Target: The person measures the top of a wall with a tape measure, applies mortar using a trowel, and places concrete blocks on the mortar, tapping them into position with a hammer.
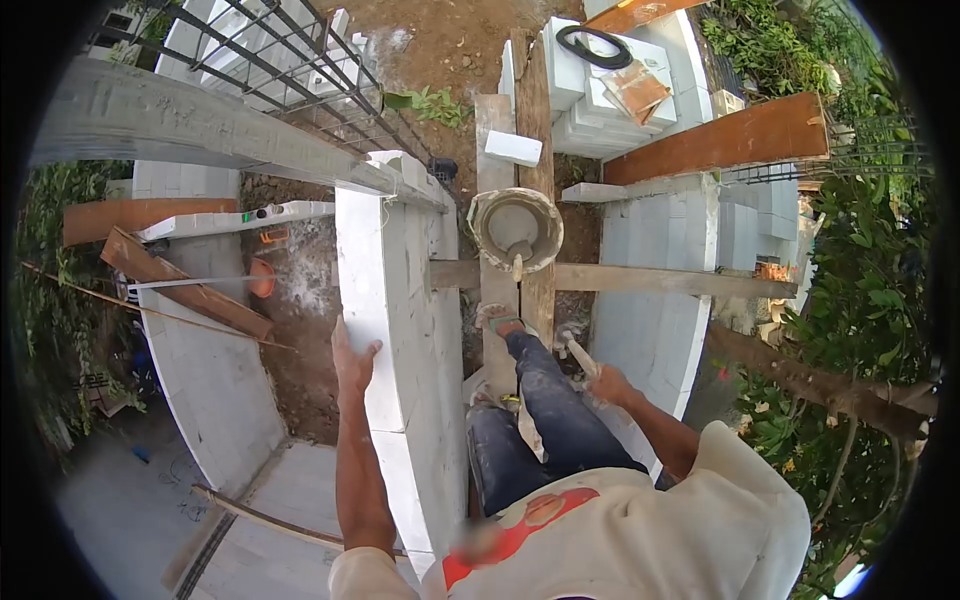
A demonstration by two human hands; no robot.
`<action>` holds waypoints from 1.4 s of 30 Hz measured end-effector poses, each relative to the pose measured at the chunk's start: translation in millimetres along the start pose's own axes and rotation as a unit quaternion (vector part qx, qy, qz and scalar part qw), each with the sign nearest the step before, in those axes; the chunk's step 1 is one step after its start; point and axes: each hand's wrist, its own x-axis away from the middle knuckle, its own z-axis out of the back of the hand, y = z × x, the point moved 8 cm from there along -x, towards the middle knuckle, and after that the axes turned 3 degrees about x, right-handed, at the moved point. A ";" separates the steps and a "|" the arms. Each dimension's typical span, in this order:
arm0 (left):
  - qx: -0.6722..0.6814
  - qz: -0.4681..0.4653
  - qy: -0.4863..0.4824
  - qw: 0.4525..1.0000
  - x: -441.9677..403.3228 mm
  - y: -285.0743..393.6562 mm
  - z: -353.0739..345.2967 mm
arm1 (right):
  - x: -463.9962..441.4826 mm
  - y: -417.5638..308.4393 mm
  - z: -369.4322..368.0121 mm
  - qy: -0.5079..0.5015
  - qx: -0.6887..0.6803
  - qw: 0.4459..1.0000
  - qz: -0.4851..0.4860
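Note:
My left hand (354, 362) lies against the outer side of a white block (362, 270) at the top of a white block wall, with the fingers stretched and the thumb apart on the block's top. My right hand (607, 384) is closed around the pale handle of a mallet (582, 362), whose head points away from me beside my leg. Ahead of my feet, a mortar-stained bucket (482, 240) stands on the planks, with a tool's handle (517, 266) sticking out of it.
Wooden planks (537, 100) run forward under me, crossed by a beam (660, 279). A loose white block (513, 149) lies on them. Another block wall (640, 250) rises on the right. A rough post (200, 125) and rebar cage (290, 60) stand front left. Stacked blocks (590, 130) carry a black coil (592, 46).

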 end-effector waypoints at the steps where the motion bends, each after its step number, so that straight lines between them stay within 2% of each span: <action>1: -0.066 0.014 0.047 0.997 8.1 13.9 2.3 | 7.7 24.7 14.8 -0.007 0.043 0.997 -0.061; 2: -0.132 0.029 0.091 0.987 21.4 28.2 5.1 | 19.6 51.9 28.6 -0.015 0.085 0.988 -0.124; 3: -0.165 0.004 0.124 0.979 35.2 45.6 6.1 | 27.7 83.2 39.1 -0.003 0.077 0.983 -0.167; 4: -0.162 0.006 0.123 0.979 51.4 59.0 1.7 | 36.1 116.1 45.2 0.010 0.068 0.975 -0.210; 6: -0.161 -0.075 0.170 0.969 89.0 98.5 -5.6 | 56.5 163.5 56.9 0.022 0.084 0.967 -0.241; 8: -0.102 -0.128 0.125 0.979 127.5 114.9 -29.3 | 87.3 185.7 55.5 0.045 0.088 0.957 -0.272; 10: -0.080 -0.106 0.031 0.991 164.8 108.1 -67.9 | 117.8 193.2 53.2 0.037 0.117 0.955 -0.269; 12: -0.046 -0.049 -0.078 0.995 199.1 86.9 -110.4 | 135.5 198.6 36.3 0.034 0.061 0.957 -0.282; 14: -0.086 0.010 -0.184 0.979 234.2 46.5 -151.7 | 151.9 203.2 22.2 0.020 0.018 0.954 -0.298; 15: -0.083 0.007 -0.184 0.979 252.3 42.5 -153.7 | 153.3 205.1 8.4 0.007 -0.011 0.952 -0.306; 17: -0.095 0.087 -0.311 0.942 277.9 20.9 -171.7 | 151.8 185.0 -7.6 0.002 -0.048 0.951 -0.307; 19: -0.043 0.100 -0.352 0.930 293.1 1.5 -180.3 | 154.7 151.0 -12.2 -0.074 0.091 0.968 -0.220; 21: 0.005 0.117 -0.396 0.911 294.9 -7.1 -185.1 | 140.0 148.6 -24.6 -0.044 0.131 0.972 -0.187; 23: 0.080 0.182 -0.483 0.853 302.9 0.8 -180.0 | 102.7 167.9 -32.0 -0.020 0.172 0.973 -0.155; 24: 0.077 0.185 -0.485 0.852 299.3 15.3 -170.1 | 77.8 169.2 -43.1 -0.054 0.251 0.965 -0.057; 25: 0.053 0.282 -0.500 0.817 302.9 26.4 -157.5 | 68.5 164.7 -54.1 -0.089 0.327 0.940 0.044; 26: 0.032 0.377 -0.508 0.774 311.6 27.8 -148.2 | 69.8 155.2 -53.0 -0.095 0.327 0.939 0.045; 28: 0.018 0.408 -0.488 0.771 304.4 14.1 -154.6 | 76.9 129.9 -20.4 0.016 0.165 0.979 -0.116; 29: 0.017 0.386 -0.495 0.778 295.8 19.7 -158.1 | 82.1 112.4 -11.9 0.008 0.167 0.979 -0.114; 31: 0.006 0.326 -0.525 0.786 276.3 -2.5 -180.0 | 85.4 96.6 4.1 -0.001 -0.009 0.981 -0.194; 32: 0.007 0.335 -0.521 0.785 270.0 -8.6 -189.5 | 75.3 92.4 12.9 -0.010 -0.006 0.981 -0.194; 34: 0.001 0.267 -0.531 0.804 250.9 -8.0 -211.1 | 51.0 83.4 35.8 0.002 -0.026 0.985 -0.171; 35: 0.001 0.276 -0.531 0.801 245.5 -14.9 -223.9 | 40.4 75.6 50.0 0.008 -0.023 0.986 -0.162; 36: -0.009 0.244 -0.527 0.814 238.2 -25.7 -239.0 | 23.8 73.3 57.7 0.000 -0.023 0.986 -0.166; 37: -0.019 0.212 -0.523 0.825 228.7 -17.3 -247.8 | 1.9 73.0 68.2 0.010 -0.034 0.987 -0.158; 38: -0.018 0.219 -0.524 0.822 225.4 -13.5 -256.5 | -20.4 74.6 81.1 0.020 -0.043 0.987 -0.151; 40: -0.105 0.217 -0.439 0.866 200.4 29.1 -251.0 | -52.4 51.3 108.3 0.014 -0.067 0.990 -0.127; 41: -0.106 0.225 -0.441 0.862 194.9 39.4 -262.5 | -69.9 36.5 122.7 0.019 -0.078 0.989 -0.125; 42: -0.121 0.231 -0.366 0.893 181.0 45.6 -265.6 | -89.6 21.5 135.2 0.024 -0.089 0.988 -0.124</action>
